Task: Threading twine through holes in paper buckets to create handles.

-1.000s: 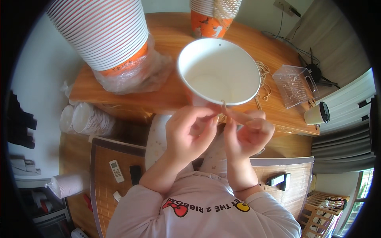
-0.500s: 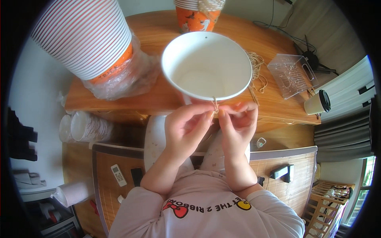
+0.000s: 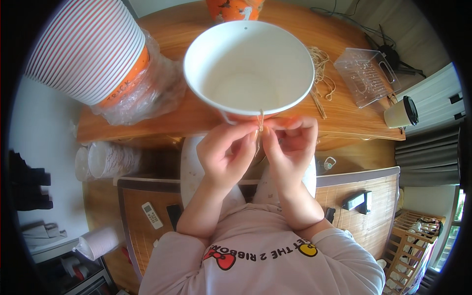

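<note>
A large white-lined paper bucket point(image 3: 248, 69) stands at the table's near edge, its open mouth facing me. At the near side of its rim a thin tan string point(image 3: 261, 116) is looped, and a loose end hangs below my fingers. My left hand point(image 3: 223, 152) pinches this string between thumb and forefinger. From the other side my right hand point(image 3: 291, 147) pinches it too, so the fingertips of both hands almost meet just under the rim. A small dark hole shows in the far side of the bucket's rim.
On the wooden table point(image 3: 167, 44), a tall stack of orange-and-white buckets point(image 3: 88, 54) in plastic wrap leans at left. Another orange bucket point(image 3: 233, 10) stands behind. Loose tan strings point(image 3: 322, 73), a clear plastic holder point(image 3: 366, 76) and a lidded cup point(image 3: 400, 113) lie toward the right.
Both hands have moved slightly up and left in view along with the bucket, still pinching the string. A loose string end now shows below the fingers. The view has shifted a little.
</note>
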